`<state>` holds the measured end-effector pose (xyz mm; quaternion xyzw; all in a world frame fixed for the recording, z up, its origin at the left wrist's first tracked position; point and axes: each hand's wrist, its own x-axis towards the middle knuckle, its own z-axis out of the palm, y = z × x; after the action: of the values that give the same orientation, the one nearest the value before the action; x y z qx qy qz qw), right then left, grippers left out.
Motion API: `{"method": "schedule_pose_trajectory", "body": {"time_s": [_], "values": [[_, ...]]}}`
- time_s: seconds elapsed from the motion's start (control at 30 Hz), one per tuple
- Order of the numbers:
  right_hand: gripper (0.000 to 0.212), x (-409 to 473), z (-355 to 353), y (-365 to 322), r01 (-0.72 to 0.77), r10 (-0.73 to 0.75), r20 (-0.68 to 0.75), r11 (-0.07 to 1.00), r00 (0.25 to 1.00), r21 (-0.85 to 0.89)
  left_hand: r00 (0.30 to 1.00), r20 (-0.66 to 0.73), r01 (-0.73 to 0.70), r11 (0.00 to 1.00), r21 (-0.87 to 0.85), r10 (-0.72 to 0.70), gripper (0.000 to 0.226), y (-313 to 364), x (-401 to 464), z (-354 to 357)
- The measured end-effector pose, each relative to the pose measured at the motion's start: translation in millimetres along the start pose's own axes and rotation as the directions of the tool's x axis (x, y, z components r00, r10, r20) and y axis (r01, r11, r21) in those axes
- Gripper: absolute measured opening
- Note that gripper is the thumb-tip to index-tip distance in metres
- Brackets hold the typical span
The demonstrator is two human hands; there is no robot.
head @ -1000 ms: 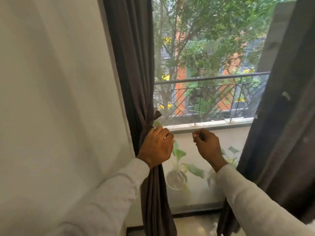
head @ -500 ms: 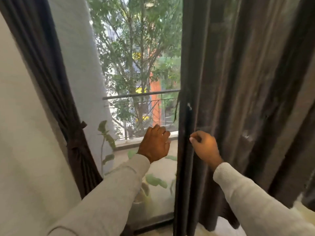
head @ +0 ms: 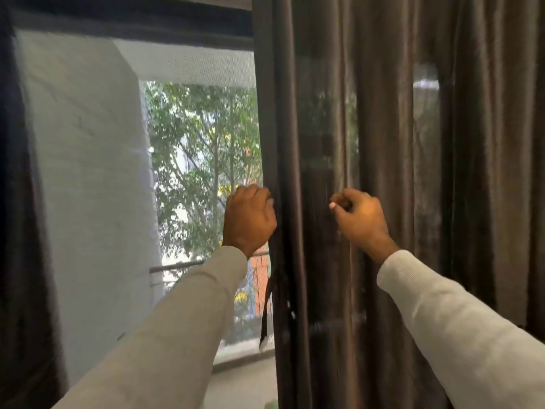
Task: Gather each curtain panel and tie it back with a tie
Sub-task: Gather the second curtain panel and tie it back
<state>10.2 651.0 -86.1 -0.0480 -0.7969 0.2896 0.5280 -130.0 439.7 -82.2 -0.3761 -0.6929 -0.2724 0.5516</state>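
Note:
The right curtain panel [head: 413,172], dark brown, hangs loose in long folds over the right half of the view. My left hand [head: 249,219] is at its left edge with the fingers curled round the edge. My right hand [head: 359,219] is further right, at the same height, with thumb and curled fingers pinching a fold. A dark tie strip [head: 266,308] dangles from the panel's edge below my left hand. The left curtain panel [head: 17,231] shows as a dark band at the far left.
Between the panels is the window glass [head: 203,172], with trees, a white outside wall [head: 88,172] and a balcony railing [head: 177,265] behind it. The dark window frame [head: 132,22] runs across the top.
The view has swung right and up, from the tied left panel to the loose right one. Both hands rose and moved onto the right panel; my left hand left the left panel.

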Motion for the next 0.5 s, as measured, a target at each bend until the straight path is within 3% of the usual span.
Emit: {"method": "schedule_pose_trajectory", "body": {"time_s": [0.27,0.37,0.5], "values": [[0.01,140.4,-7.4,-32.1,0.17,-0.177,-0.233,0.984,0.956,-0.046,0.933,-0.338,0.053,0.974,-0.222,-0.128,0.026,-3.9,158.1,0.7],[0.014,182.2,-10.6,-39.6,0.202,-0.21,-0.35,0.978,0.913,-0.06,0.919,-0.379,0.034,0.978,-0.204,-0.111,0.039,-1.3,200.4,3.0],[0.014,222.0,-7.9,-49.4,0.274,-0.27,-0.37,0.961,0.889,-0.043,0.9,-0.433,0.0,0.996,-0.094,-0.041,0.045,5.6,232.8,-1.2]]}}
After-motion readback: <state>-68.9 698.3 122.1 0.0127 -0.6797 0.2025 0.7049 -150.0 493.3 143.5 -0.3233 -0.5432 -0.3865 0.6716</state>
